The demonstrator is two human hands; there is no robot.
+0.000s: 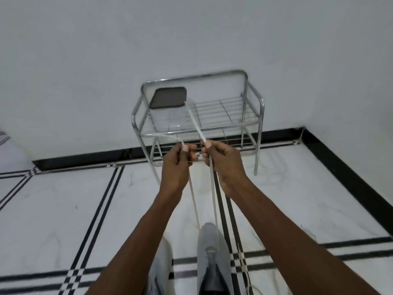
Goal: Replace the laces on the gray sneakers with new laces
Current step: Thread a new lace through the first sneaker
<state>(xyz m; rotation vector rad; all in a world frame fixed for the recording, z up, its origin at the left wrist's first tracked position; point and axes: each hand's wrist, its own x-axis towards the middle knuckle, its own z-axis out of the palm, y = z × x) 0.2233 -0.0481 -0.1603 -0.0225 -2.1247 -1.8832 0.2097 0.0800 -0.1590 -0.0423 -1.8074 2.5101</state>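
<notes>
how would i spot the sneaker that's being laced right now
Start at the chrome wire rack against the white wall, then come straight toward the camera across the striped marble floor. Two gray sneakers lie between the forearms; it is the right-hand sneaker, the only one with two white lace strands rising from its toe end to the hands.

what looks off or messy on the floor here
A loose lace trails across the tiles right of the shoe being laced, likely the old one. Both hands, left and right, hold up the new lace. Nothing looks damaged.
</notes>
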